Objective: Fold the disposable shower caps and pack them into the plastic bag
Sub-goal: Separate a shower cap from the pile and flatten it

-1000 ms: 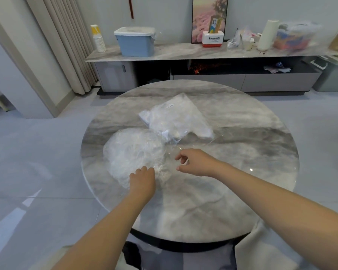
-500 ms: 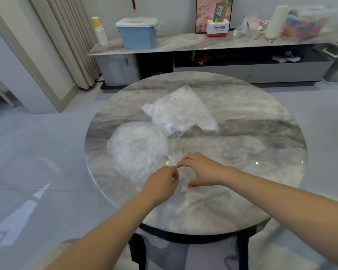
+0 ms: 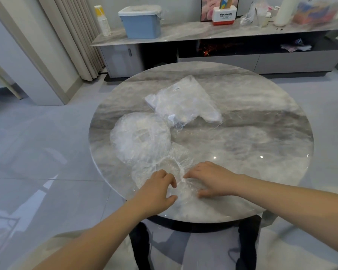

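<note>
A clear plastic bag (image 3: 183,106) holding folded white caps lies at the middle of the round marble table (image 3: 261,137). A heap of crinkled transparent shower caps (image 3: 139,137) sits to its left. One shower cap (image 3: 164,166) is drawn out from the heap toward the near edge. My left hand (image 3: 158,190) has its fingers curled into that cap's near part. My right hand (image 3: 211,180) lies on the same cap just to the right, fingers stretched leftward and thumb apart. A bunched fold of the cap shows between the two hands.
A long marble sideboard (image 3: 203,34) stands behind the table with a blue lidded box (image 3: 141,22), a stack of paper cups (image 3: 102,22), a white and red Panasonic box (image 3: 224,15) and clutter at the right. Curtains (image 3: 74,36) hang at left. Glossy tile floor surrounds the table.
Both hands have come toward the table's near edge, dragging one cap out of the heap. The right hand's pinch has loosened into a flatter rest on the cap.
</note>
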A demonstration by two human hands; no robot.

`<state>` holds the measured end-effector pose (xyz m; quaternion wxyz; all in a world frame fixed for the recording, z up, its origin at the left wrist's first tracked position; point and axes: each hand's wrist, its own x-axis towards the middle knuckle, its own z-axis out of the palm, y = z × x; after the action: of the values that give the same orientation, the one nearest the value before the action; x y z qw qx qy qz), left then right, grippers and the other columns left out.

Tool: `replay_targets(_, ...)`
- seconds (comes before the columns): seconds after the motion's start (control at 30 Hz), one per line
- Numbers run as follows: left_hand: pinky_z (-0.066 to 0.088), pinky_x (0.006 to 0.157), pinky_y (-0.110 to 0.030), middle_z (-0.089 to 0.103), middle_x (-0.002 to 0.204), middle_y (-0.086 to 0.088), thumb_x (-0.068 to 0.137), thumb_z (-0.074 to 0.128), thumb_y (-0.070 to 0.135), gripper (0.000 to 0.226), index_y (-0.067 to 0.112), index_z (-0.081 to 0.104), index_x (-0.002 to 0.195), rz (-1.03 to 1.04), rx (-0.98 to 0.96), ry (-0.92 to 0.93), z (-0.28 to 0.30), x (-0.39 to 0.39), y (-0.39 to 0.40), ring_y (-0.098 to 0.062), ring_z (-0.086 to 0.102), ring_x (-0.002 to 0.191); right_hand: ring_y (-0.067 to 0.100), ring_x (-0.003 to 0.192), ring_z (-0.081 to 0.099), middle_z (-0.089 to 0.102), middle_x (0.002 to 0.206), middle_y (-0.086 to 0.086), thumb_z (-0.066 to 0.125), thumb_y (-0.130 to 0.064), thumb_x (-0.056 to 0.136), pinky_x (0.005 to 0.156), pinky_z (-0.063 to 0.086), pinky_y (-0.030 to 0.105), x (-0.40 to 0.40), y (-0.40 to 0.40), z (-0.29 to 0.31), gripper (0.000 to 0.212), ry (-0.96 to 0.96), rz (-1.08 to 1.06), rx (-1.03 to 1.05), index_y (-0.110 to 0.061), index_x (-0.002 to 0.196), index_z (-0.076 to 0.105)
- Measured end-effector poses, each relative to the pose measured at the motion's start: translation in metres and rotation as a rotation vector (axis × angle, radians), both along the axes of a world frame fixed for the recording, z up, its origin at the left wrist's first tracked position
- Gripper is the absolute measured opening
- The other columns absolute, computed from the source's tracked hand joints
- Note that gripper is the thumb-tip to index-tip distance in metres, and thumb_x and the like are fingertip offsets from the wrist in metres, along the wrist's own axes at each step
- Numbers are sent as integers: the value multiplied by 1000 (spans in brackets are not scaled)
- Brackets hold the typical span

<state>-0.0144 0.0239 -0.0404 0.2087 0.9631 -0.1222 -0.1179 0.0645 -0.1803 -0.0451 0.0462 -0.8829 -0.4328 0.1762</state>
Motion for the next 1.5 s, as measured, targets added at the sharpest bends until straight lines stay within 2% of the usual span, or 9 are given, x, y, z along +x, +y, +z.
replay_targets(0.2,35,91,-22,41,121,5,86,60,40,38,24,50,119,-68,99,86,-9,-9,0,-13,38,113,17,100,53,64,100,-5,57,-25,85,91,40,34,-5,1,-12,13,-98,49,88,-19,93,65)
replay_targets(0.6,38,92,-23,41,125,6,75,69,53,68,26,38,130,17,26,34,-15,-7,-8,-12,38,116,7,81,55,60,81,-13,61,-27,78,80,48,28,-7,4,8,10,311,-151,161,-30,71,54)
replay_targets(0.73,39,94,-26,41,126,3,91,54,41,51,33,38,139,-24,89,-6,-16,-6,-10,-15,37,117,10,75,60,68,81,-2,60,-20,79,72,49,27,-8,5,14,5,404,-217,171,-21,74,58)
replay_targets(0.87,39,87,-23,51,116,7,99,41,34,28,35,61,118,-29,-88,167,-12,-3,-9,-11,44,110,13,86,62,67,87,-5,61,-32,84,81,51,32,-4,3,15,11,434,-226,190,-28,74,58)
replay_targets(0.97,35,65,-26,48,72,6,98,42,39,32,24,53,72,43,-272,362,-3,3,-5,-13,44,69,5,98,59,65,101,-16,56,-65,80,89,46,25,2,0,18,37,505,-247,164,-33,95,63)
replay_targets(1.13,37,96,-24,64,120,7,98,42,44,32,32,65,117,137,-391,563,9,14,10,-8,55,108,-4,82,52,57,87,-21,70,-50,79,73,36,9,5,-4,23,22,473,-210,22,-34,85,55)
replay_targets(1.23,45,89,-28,69,111,2,97,44,43,34,25,66,114,254,-488,650,6,18,16,-17,61,97,7,61,46,51,66,-6,66,-36,85,60,36,22,8,-4,13,29,367,-279,59,-18,66,51)
replay_targets(1.4,31,54,-22,42,60,4,99,44,32,41,17,43,61,446,-395,408,-10,24,12,-10,38,53,-2,55,56,62,66,-9,61,-29,90,52,36,13,13,-2,4,22,392,-510,112,-17,72,58)
replay_targets(1.5,28,49,-22,37,55,3,100,41,30,42,16,34,61,493,-191,215,-21,27,4,-10,35,48,7,47,62,66,60,-2,55,-26,94,45,41,15,12,0,-5,30,456,-653,109,-15,67,48)
